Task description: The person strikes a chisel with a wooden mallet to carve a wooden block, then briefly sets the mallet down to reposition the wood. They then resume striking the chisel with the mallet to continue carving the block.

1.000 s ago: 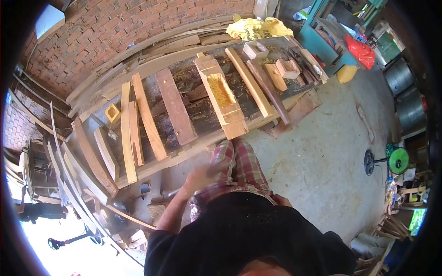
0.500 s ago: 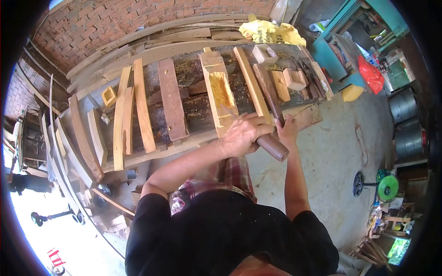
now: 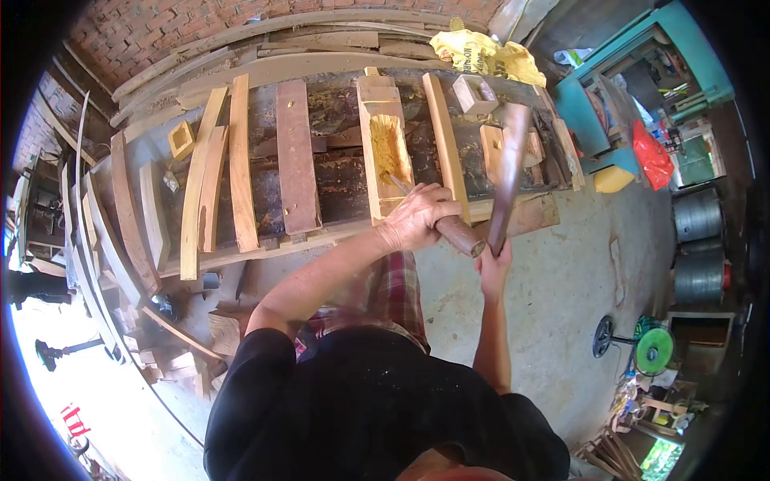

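Hollowed yellow block (image 3: 386,148) is laid on the dark workbench (image 3: 341,188), lengthwise to the person, near end by the front edge. A long trough is cut in its upper face; the floor is rough. A chisel (image 3: 460,236) is held slanted over the block, blade reaching into the near part of the trough; whether wood is being bitten can't be told. Its handle is gripped by the left hand (image 3: 417,216), fingers wrapped around, butt end pointed back right. A dark wooden club (image 3: 509,176) is clasped by its lower end in the right hand (image 3: 495,263), stood up steeply, top blurred. Hands are apart but near each other, each closed on its own tool.

Right of the block, a pale strip (image 3: 445,144) is set just beside it; beyond that, a small pale box (image 3: 476,94). Left, a wide brown plank (image 3: 297,160) is placed, then a narrow light board (image 3: 243,172) and a small yellow box (image 3: 182,140). Behind the bench, a yellow sack (image 3: 485,58) is slumped. Off right, a red bag (image 3: 652,155) is seen beside teal framing (image 3: 589,132); nearer, a green fan (image 3: 654,350) is stood on the floor (image 3: 553,272).
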### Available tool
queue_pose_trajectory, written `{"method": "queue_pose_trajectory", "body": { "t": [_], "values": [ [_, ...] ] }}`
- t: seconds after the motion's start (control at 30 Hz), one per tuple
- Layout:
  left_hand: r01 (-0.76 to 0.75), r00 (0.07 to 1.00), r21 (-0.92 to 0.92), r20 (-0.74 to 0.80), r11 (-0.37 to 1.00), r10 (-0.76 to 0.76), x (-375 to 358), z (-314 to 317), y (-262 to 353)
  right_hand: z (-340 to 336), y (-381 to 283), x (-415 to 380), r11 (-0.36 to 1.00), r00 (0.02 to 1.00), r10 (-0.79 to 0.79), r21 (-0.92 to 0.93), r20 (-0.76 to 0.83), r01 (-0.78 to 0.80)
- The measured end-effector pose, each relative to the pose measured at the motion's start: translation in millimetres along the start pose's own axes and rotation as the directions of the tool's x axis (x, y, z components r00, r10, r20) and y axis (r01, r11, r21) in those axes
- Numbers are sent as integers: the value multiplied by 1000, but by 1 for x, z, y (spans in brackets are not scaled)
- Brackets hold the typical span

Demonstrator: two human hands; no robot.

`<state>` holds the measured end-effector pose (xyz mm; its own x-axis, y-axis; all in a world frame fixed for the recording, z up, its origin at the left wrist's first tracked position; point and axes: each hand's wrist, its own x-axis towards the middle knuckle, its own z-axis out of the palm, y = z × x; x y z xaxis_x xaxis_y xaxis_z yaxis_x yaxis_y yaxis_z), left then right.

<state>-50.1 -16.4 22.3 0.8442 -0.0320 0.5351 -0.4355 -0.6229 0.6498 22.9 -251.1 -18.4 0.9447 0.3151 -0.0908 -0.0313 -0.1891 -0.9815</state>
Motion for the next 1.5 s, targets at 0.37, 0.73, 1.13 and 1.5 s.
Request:
{"method": "queue_pose_trajectory", "body": {
  "t": [0.37,0.73,1.13,1.5],
  "values": [
    [-80,979,65,-184,995,91,-27,5,0,22,-18,-103,973,968,-185,-171,-168,156],
    [33,790,-72,-609,997,-70,-34,30,-9,6,-16,-148,833,840,-514,-336,-172,440],
    [88,709,-111,-691,990,-141,-44,46,-10,18,25,-142,674,745,-667,-445,-24,589],
    [88,720,-59,-686,994,-104,-47,48,-17,32,5,-153,734,874,-480,-578,-73,355]
  ]
}}
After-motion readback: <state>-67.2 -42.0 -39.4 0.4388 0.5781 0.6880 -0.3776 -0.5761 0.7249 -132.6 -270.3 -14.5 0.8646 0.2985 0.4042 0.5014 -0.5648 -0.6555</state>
